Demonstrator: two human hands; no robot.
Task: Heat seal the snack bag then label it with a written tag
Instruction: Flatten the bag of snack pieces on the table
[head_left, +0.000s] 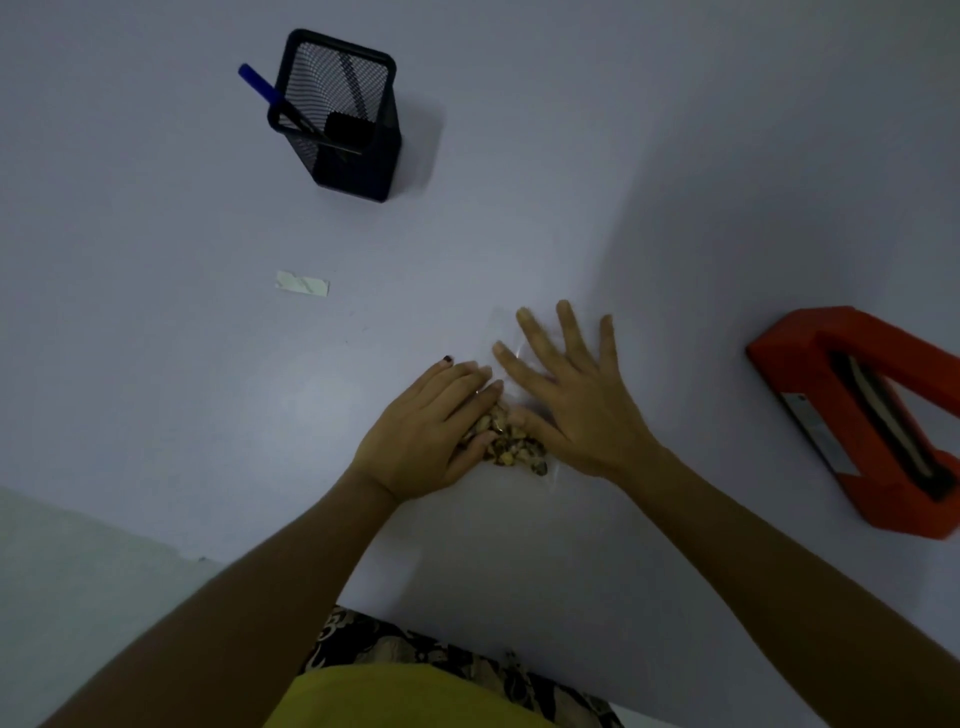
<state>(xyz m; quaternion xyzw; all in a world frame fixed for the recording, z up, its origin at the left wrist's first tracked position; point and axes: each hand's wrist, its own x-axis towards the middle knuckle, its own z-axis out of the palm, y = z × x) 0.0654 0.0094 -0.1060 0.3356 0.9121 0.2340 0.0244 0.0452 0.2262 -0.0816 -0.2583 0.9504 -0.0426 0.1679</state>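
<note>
A clear plastic snack bag (511, 441) with brown nuts lies flat on the white table (156, 364), in the middle of the view. My left hand (431, 421) lies over the bag's left side, fingers straight on the nuts. My right hand (566, 389) presses flat with spread fingers on the bag's empty upper part. The orange heat sealer (878, 415) sits at the right edge, apart from both hands. A small white paper tag (302, 283) lies to the left of the bag. A blue pen (262, 89) stands in the black mesh holder (343, 117) at the back.
The table's near edge (467, 639) runs just above my yellow and patterned clothing. At the lower left the table ends over a pale floor (67, 597). Bare tabletop lies between the tag, the holder and the sealer.
</note>
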